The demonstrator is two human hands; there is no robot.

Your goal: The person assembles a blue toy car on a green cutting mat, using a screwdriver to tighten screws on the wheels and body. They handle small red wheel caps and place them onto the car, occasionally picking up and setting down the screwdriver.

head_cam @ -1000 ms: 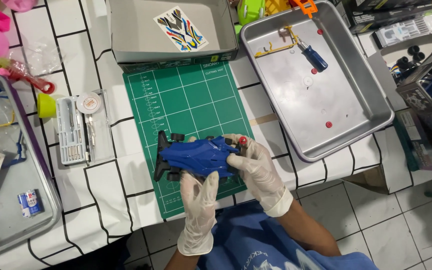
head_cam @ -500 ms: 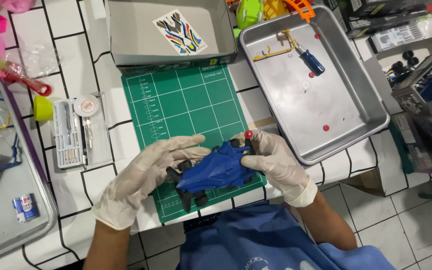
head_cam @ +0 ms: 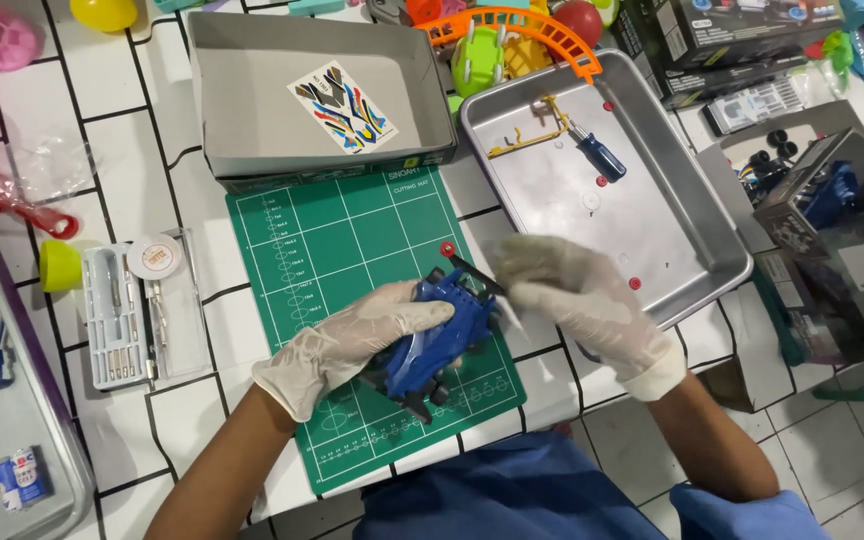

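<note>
We pin the blue toy car (head_cam: 430, 335) on the green mat (head_cam: 352, 250) with our left hand (head_cam: 352, 340) closed over it, while our right hand (head_cam: 577, 295), at three o'clock, works loosely curled, its hold blurred.

Your head camera looks steeply down from close above at the green cutting mat (head_cam: 352, 290) on the tiled table (head_cam: 122, 150)

Screwdriver (head_cam: 600, 156) in metal tray (head_cam: 697, 215); sticker sheet (head_cam: 341, 106) in grey box (head_cam: 242, 120).
</note>
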